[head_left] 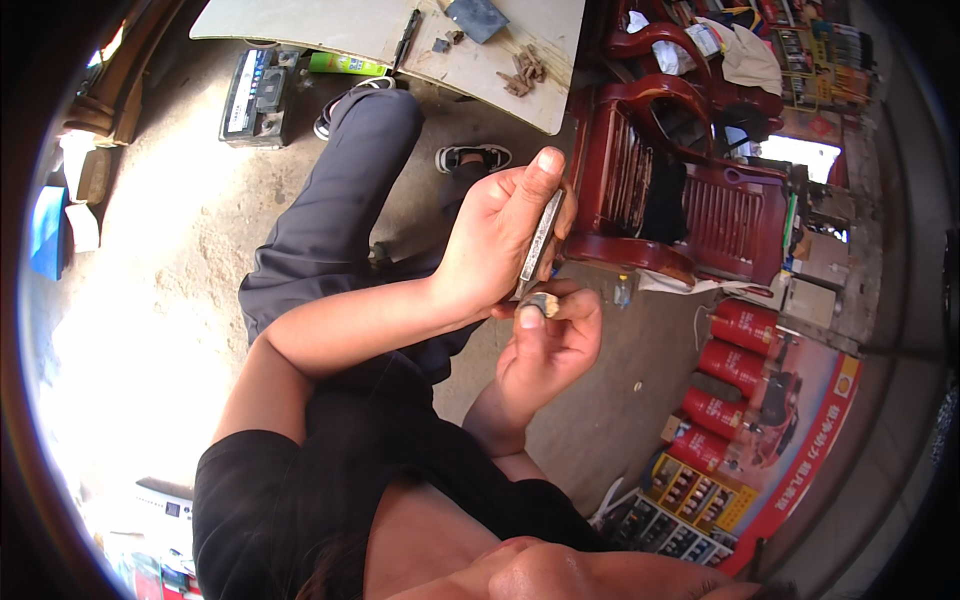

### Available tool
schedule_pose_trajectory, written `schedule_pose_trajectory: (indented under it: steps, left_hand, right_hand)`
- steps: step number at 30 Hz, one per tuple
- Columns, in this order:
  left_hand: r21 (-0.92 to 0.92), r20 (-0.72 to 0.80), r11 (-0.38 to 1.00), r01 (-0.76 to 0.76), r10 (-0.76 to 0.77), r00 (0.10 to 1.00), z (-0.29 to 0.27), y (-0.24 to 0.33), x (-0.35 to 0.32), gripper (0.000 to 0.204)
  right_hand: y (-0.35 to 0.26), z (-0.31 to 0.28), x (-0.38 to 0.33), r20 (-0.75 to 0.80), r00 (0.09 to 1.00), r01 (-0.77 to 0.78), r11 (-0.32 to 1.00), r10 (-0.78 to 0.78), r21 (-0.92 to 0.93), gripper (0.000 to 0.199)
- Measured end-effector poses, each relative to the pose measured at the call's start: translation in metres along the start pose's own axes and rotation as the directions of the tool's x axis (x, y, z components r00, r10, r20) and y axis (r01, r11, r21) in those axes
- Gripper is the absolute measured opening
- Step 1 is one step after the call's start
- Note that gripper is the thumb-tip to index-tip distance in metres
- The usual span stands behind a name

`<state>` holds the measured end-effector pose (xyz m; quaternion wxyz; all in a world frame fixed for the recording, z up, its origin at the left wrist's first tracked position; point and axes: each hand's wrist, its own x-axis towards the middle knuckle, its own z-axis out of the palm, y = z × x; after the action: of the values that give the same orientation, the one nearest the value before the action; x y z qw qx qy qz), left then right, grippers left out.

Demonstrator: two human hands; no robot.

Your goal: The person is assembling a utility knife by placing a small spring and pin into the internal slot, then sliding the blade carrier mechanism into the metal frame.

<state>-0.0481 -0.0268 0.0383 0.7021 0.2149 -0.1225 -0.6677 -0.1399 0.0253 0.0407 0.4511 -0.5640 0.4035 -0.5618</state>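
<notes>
My left hand (505,225) is closed around a slim metal carving tool (541,235) with a textured grey handle, its thumb stretched along the upper end. The tool slants down, and its lower end meets or nearly meets a small piece (541,304), dark outside and pale yellowish at one end. Between the thumb and fingers of my right hand (550,345), just below, that piece is pinched. Exactly where the tool touches it is too small to tell. Both hands are held up in front of my body, above my dark trousers (335,210).
Beyond my knees stands a pale table (480,75) bearing a dark flat slab (477,18) and brown scraps (524,72). A battery (258,98) and green can (347,64) lie near it. Right are reddish wooden chairs (610,165) and red canisters (732,367).
</notes>
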Motion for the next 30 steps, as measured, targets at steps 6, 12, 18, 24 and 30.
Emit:
schedule_pose_trajectory:
  steps: [6,12,18,24,30]
  left_hand:
    - [0.018,-0.004,0.998,0.052,-0.052,0.999,0.000,0.003,-0.001,0.053]
    - [0.098,0.007,0.994,-0.047,0.047,0.999,-0.006,0.000,0.000,0.052]
    - [0.177,0.033,0.966,-0.186,0.184,0.982,-0.002,-0.001,0.000,0.050]
    - [0.126,0.049,0.982,-0.140,0.134,0.990,-0.005,-0.002,0.000,0.050]
    - [0.113,0.051,0.987,-0.117,0.112,0.992,-0.005,-0.002,0.000,0.050]
  right_hand:
    - [-0.006,0.000,0.002,0.006,0.998,-0.057,0.995,0.057,0.079,0.018]
    - [0.000,0.001,0.001,0.026,0.998,-0.050,0.998,0.049,0.032,0.018]
    - [-0.002,0.003,0.004,-0.051,0.998,0.028,0.997,-0.032,-0.072,0.019]
    - [0.000,0.000,0.005,-0.004,1.000,-0.006,0.998,0.006,0.069,0.019]
    - [-0.005,0.008,0.007,-0.037,0.999,-0.004,0.999,0.002,-0.041,0.017]
